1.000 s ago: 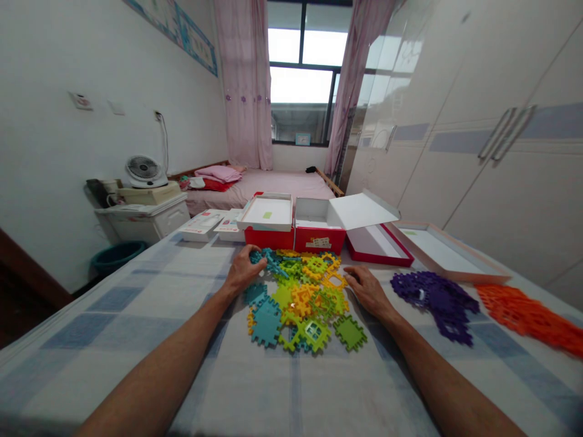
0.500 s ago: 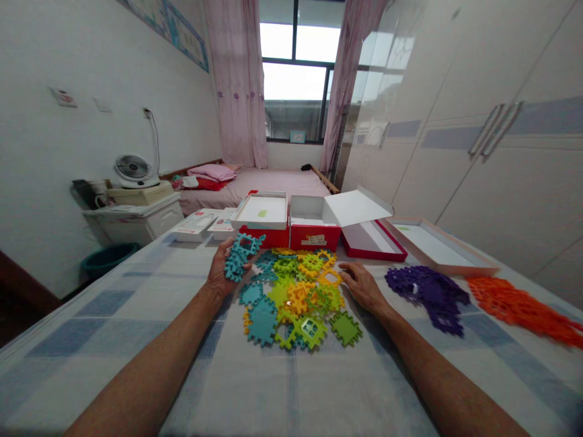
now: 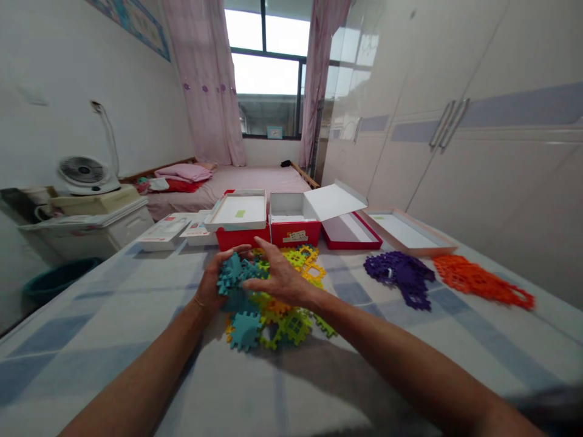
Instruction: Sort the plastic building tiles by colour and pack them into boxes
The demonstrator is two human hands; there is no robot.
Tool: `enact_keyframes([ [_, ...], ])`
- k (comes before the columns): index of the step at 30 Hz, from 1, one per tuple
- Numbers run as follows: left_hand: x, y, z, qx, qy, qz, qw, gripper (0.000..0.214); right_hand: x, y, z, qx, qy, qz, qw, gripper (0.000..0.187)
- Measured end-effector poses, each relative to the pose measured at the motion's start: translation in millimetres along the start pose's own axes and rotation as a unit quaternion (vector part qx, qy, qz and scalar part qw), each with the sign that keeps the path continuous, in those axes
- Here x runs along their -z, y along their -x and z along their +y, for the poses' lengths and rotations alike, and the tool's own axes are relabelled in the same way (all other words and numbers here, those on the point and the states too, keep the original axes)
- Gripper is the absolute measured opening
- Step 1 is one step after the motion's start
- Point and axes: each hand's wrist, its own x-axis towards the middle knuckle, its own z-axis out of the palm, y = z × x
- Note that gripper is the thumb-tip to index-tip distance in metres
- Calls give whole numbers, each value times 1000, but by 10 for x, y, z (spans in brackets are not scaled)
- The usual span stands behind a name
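Observation:
Teal interlocking plastic tiles point(image 3: 234, 273) with toothed edges are gathered in my left hand point(image 3: 210, 280), raised over the left side of a mixed pile. My right hand point(image 3: 285, 276) has come up against these tiles from the right, thumb and fingers spread apart; whether it touches them is hard to see. Beneath both hands lies the pile of green tiles point(image 3: 296, 326), yellow tiles point(image 3: 314, 272) and more teal tiles point(image 3: 245, 331). The right hand and forearm hide part of the pile.
Behind the pile stand an open red box point(image 3: 296, 233), a white tray-like lid point(image 3: 239, 209) and a red-rimmed tray point(image 3: 353, 233). Purple tiles point(image 3: 401, 273) and orange tiles point(image 3: 478, 279) lie to the right, near a pink-edged tray point(image 3: 410, 233). White boxes point(image 3: 166, 230) sit at the left.
My right hand has moved left from the pile's right edge to the teal tiles in my left hand. The view has turned somewhat to the right.

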Motion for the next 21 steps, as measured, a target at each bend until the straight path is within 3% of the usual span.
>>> enact_keyframes([
  [4, -25, -42, -49, -47, -35, 86, 995, 21, -387, -130, -42, 8, 7, 22, 1000, 94],
  [7, -40, -70, -62, -70, -35, 79, 994, 35, -527, -157, -49, 1, 21, 24, 999, 97],
  [11, -59, -58, -27, -39, 27, 35, 998, 60, -534, -203, -8, 44, 38, 8, 998, 83],
  [15, -92, 7, 12, -27, 62, 17, 998, 70, -496, -206, 46, 86, 52, 51, 994, 67],
  [19, -129, 54, 20, -1, 90, -25, 996, 67, -439, -172, 53, 72, 20, 101, 992, 58],
  [21, -140, 59, 3, 4, 92, -50, 994, 67, -376, -177, 65, 30, -19, 134, 990, 53],
])
